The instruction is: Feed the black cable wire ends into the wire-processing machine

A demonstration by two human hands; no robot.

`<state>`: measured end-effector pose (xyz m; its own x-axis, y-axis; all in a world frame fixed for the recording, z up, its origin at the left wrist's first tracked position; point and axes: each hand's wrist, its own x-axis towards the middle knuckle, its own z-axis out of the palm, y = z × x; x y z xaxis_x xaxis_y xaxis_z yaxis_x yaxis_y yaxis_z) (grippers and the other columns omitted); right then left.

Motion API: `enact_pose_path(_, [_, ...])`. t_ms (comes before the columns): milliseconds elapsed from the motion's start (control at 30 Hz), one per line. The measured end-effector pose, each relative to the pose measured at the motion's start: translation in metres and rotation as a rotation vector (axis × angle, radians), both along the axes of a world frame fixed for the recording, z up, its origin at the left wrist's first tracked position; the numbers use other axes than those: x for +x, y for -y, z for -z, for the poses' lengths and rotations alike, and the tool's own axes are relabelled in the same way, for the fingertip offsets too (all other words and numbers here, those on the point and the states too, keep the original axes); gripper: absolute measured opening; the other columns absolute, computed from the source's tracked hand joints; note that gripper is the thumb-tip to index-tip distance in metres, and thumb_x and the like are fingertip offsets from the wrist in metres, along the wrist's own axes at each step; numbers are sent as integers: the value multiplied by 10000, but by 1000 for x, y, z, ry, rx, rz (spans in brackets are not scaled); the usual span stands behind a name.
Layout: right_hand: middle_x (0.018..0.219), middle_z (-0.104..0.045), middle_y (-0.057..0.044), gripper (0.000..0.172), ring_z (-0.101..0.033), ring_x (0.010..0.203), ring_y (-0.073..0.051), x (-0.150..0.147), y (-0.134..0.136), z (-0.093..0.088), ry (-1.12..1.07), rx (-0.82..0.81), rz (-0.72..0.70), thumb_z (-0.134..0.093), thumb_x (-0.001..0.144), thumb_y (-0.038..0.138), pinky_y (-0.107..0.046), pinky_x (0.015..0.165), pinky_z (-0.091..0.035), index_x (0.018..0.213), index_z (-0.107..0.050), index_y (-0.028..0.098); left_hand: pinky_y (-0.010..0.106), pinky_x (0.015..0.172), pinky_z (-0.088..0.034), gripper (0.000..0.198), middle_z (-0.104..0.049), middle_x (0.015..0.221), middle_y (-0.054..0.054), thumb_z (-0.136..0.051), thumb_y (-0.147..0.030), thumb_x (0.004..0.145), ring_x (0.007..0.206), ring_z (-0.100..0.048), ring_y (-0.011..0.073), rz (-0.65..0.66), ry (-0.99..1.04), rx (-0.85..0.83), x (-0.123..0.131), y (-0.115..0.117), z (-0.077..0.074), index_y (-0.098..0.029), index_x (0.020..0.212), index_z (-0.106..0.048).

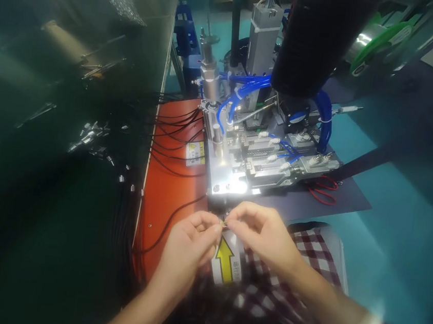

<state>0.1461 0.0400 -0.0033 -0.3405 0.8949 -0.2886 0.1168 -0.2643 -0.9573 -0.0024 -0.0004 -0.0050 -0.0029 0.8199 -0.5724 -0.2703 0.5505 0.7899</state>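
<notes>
My left hand [191, 239] is closed in a pinch, thumb against fingertips. Facing it, my right hand [265, 234] pinches too, and the fingertips of both nearly meet. Between them show tiny thin wires [224, 224], yellowish and pale; their far ends are hidden by the fingers. Just beyond the fingertips is the front edge of a metal machine [233, 182], brightly lit at its near corner. Below the hands lies a white label with a yellow arrow [225, 258].
Several black cables [173, 162] run across an orange plate [162, 192] on the left to a dark table with metal-ended connectors [91, 136]. Blue air tubes [247, 90] loop over the machine. A black column [322, 39] and a green-rimmed wire spool [383, 45] stand behind.
</notes>
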Motion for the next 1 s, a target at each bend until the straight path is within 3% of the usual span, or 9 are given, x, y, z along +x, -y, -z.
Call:
enact_pose_path(200, [524,-483,45,139,-389,443,-70,8,-8,-2,-15,-131,-131,-638,751,276,-194,408,-286,712,-615,144,160,362,-198,286,-439,470,-88,-741,-391,705,351,-223,11,47,20,18,-3,0,4,-168,773,-576])
enact_pose_path(367, [584,-532,25,109,-415,475,-71,11,-12,0,-37,-80,-174,-646,753,245,-193,429,-313,730,-629,139,161,370,-195,282,-396,434,-103,-741,-388,711,346,-215,12,72,29,15,-4,1,4,-168,757,-570])
enact_pose_path(500, [580,-532,32,100,-424,465,-68,12,-13,-1,-49,-84,-222,-633,768,230,-188,428,-324,717,-623,145,165,384,-200,289,-456,478,-87,-753,-380,696,343,-239,3,63,32,10,-3,2,2,-166,751,-566])
enact_pose_path(667, [545,-505,48,93,-387,459,-63,12,-12,-5,-70,-72,-199,-650,757,218,-185,418,-290,700,-624,150,172,394,-190,293,-500,512,-71,-752,-377,699,339,-263,-3,40,22,29,-1,3,-1,-159,731,-560])
enact_pose_path(867, [437,-421,90,110,-322,414,-50,13,-12,-1,-186,-219,-251,-648,757,212,-188,414,-228,670,-628,148,177,419,-148,244,-526,544,-59,-737,-327,736,350,-267,-16,75,180,59,-6,4,-1,-144,748,-576])
enact_pose_path(1000, [451,-421,90,131,-305,425,-49,13,-8,3,-250,-234,-234,-646,764,229,-192,423,-227,664,-621,148,181,428,-152,225,-521,543,-63,-730,-312,757,358,-266,-18,63,226,66,-6,5,1,-143,763,-581])
